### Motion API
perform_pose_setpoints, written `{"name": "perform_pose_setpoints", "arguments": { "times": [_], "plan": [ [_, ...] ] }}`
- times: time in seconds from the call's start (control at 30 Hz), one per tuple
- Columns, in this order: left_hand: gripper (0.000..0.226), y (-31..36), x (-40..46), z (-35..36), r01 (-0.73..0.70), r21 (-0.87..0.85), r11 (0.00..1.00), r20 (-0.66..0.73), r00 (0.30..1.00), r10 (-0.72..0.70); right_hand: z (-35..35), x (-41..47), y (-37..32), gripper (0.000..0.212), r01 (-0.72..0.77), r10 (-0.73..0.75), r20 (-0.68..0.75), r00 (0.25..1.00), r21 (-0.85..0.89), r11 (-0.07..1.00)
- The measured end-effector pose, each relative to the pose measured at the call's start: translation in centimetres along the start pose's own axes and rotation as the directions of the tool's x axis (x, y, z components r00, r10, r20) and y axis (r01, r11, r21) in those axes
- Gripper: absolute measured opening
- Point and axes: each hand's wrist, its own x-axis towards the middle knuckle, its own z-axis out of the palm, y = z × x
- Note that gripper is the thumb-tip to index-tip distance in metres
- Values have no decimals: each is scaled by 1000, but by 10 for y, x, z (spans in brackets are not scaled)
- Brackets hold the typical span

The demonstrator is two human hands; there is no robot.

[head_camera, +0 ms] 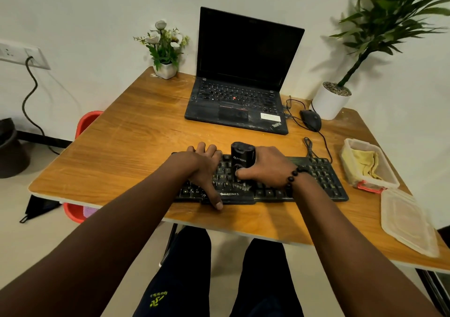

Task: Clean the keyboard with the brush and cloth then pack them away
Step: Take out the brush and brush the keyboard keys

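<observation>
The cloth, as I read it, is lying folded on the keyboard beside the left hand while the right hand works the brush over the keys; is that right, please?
Not quite. The head view shows the cloth in the open plastic container to the right of the keyboard, not on it. The rest holds: the right hand works the brush over the keys, the left hand alongside.

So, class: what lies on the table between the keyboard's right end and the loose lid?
In the head view, between the keyboard and the lid sits an open container holding a yellow cloth.
</observation>
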Motion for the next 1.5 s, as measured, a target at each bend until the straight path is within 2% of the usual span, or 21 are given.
{"name": "perform_pose_setpoints", "arguments": {
  "times": [0.13,0.17,0.27,0.33,0.4,0.43,0.47,0.53,0.57,0.7,0.73,0.83,0.9,0.97,1.1,1.2,1.23,1.3,1.37,1.43,1.5],
  "plan": [
    [170,-2,2,1,-3,-8,1000,-7,1000,3,-3,5,5,37,-47,82,-277,957,130,990],
    [168,-2,1,1,-4,-8,1000,-9,1000,4,3,5,5,38,-72,111,-297,949,139,988],
    [162,-2,1,0,-10,-2,1000,-5,1000,10,27,0,3,33,-93,102,-258,961,47,995],
    [163,-2,1,1,-15,1,1000,-1,1000,15,26,-7,-1,27,-73,72,-169,983,2,997],
    [161,-2,0,-1,-23,12,1000,-1,1000,23,17,-12,-3,27,-80,94,-95,991,140,987],
    [158,-2,0,-1,-30,22,999,-5,1000,30,17,-13,-1,28,-97,126,-133,983,200,975],
    [156,-2,-1,-1,-35,27,999,-10,999,35,20,-12,0,28,-125,180,-225,958,238,963],
    [156,-3,0,1,-37,18,999,-19,999,38,33,-15,2,28,-203,314,-418,853,287,936],
    [157,-3,0,2,-35,10,999,-22,999,35,41,-19,1,27,-228,350,-440,827,307,924],
    [161,-5,2,4,-35,6,999,-14,999,35,46,-38,-2,23,-191,267,-273,924,273,943],
    [159,-5,1,3,-39,12,999,-13,999,39,40,-39,-2,23,-171,259,-279,924,304,937],
    [155,-4,0,2,-45,23,999,-22,999,45,37,-36,11,31,-183,336,-412,847,368,912],
    [156,-3,-1,2,-40,14,999,-20,999,41,42,-37,14,30,-217,368,-292,883,441,871],
    [158,-3,-2,3,-37,19,999,-20,999,37,43,-41,16,27,-234,326,-185,927,393,889],
    [156,-2,-2,2,-43,16,999,-22,999,43,32,-36,18,30,-184,323,-280,904,429,885],
    [158,-3,-1,4,-40,0,999,-17,999,40,35,-38,17,37,-218,307,-188,933,384,898],
    [159,-4,-1,4,-38,-9,999,-15,999,37,35,-39,17,38,-222,282,-213,936,265,938],
    [159,-5,-1,4,-36,-22,999,-16,999,35,31,-40,17,36,-219,219,-410,886,48,975],
    [155,-3,-3,4,-46,-16,999,-27,999,46,26,-44,17,34,-196,247,-485,839,154,968],
    [149,1,-6,3,-66,-6,998,-57,996,66,30,-49,19,32,-188,326,-452,830,323,928],
    [147,7,-8,1,-83,-3,997,-83,993,82,41,-57,22,32,-204,373,-457,807,377,904]
  ]
}}
